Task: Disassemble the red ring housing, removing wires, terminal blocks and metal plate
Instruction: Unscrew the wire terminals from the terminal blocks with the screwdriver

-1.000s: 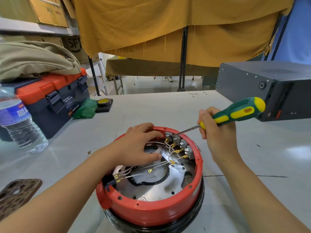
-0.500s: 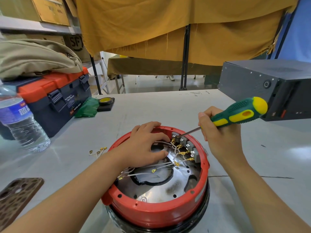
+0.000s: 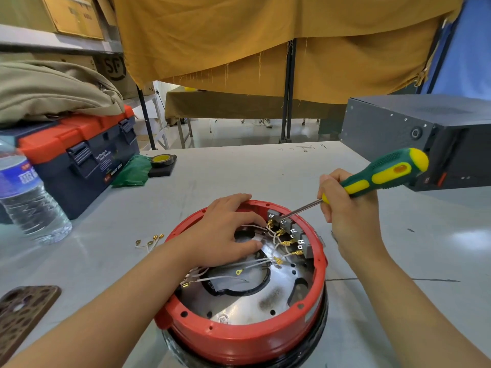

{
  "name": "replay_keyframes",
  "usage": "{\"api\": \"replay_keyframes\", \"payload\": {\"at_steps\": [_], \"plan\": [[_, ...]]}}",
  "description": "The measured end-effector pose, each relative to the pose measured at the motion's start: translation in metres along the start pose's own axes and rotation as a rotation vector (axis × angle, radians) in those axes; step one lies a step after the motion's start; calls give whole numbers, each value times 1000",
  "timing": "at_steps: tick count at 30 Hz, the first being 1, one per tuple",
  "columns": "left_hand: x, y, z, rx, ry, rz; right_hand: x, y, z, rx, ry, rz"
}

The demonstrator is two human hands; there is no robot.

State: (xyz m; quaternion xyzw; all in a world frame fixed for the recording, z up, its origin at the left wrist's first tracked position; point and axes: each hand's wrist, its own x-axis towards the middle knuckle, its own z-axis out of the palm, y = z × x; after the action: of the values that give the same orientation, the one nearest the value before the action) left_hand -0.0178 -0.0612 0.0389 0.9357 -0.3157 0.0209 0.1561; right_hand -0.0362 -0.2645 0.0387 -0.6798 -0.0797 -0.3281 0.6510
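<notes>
The red ring housing (image 3: pixel 247 338) stands on the table in front of me, with a shiny metal plate (image 3: pixel 255 301) inside it. Grey terminal blocks (image 3: pixel 289 229) line its far right inner wall, and white wires (image 3: pixel 255 264) with brass lugs run from them across the plate. My left hand (image 3: pixel 225 232) rests on the far rim, fingers spread over the wires. My right hand (image 3: pixel 345 208) grips a green and yellow screwdriver (image 3: pixel 382 172), whose tip sits on the top of the second terminal block.
A blue and orange toolbox (image 3: pixel 79 160) with a beige jacket on it stands at the left, a water bottle (image 3: pixel 29 197) in front of it. A dark metal box (image 3: pixel 425 134) sits at the right. Loose wires (image 3: pixel 148 241) lie left of the housing. A phone case (image 3: pixel 24 314) lies near left.
The view has shifted a little, so the housing sits further right. The screwdriver tip has moved from the first terminal block to the second. My left hand stays on the rim.
</notes>
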Motion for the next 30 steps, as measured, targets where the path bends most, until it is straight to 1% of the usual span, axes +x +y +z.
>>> {"api": "replay_keyframes", "payload": {"at_steps": [3, 6, 10, 13, 16, 19, 24, 30], "plan": [[0, 0, 0, 3, -3, -2, 4, 3, -2, 71, 51, 72], [0, 0, 0, -1, -3, -5, 3, 4, -1, 71, 54, 45], [-1, -1, 1, 1, -2, -4, -2, 0, 0, -21, -14, -60], [0, -2, 1, 1, 1, -1, -6, -3, 0, -162, -98, -154], [0, -1, 1, 11, -2, 5, -8, -5, 0, -209, -143, -177], [0, -1, 1, 14, -2, 5, -5, -5, 0, -173, -102, -106], [0, 0, 1, 0, 6, -1, -2, -3, 0, 25, -4, 73], [0, 0, 1, 2, 12, -2, -1, 0, 0, 62, 60, 126]]}}
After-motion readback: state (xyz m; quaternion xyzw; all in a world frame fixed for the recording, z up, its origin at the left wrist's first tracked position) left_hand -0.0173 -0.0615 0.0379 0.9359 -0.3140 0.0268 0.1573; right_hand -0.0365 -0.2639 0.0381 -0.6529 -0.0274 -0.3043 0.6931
